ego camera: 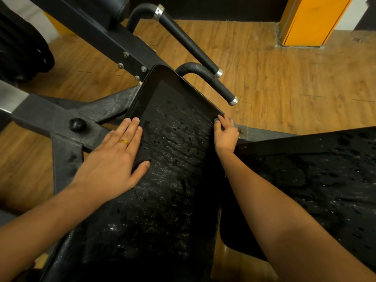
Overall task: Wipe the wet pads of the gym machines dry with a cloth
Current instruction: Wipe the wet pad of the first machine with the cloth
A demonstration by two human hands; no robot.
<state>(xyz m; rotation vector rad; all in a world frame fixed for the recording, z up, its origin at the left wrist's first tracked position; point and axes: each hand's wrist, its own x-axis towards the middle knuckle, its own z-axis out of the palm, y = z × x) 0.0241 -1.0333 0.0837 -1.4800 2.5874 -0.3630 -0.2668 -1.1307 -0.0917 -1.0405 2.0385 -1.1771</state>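
While my left hand (114,159) lies flat, fingers straight, on the left edge of the long black droplet-beaded vinyl pad (173,159), my right hand (224,133) curls over its right edge. No cloth visible; maybe under those fingers, cannot tell. Risk: bare hands slip on wet vinyl and only smear water. Second black wet pad (315,180) lies just right.

Pad (175,159) black, wet, textured; frame (61,117) matt metal; floor (284,88) wood-look.

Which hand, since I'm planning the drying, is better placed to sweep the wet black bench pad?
Probably left: the left hand lies flat on the wet black bench pad; the right hand grips its far corner.
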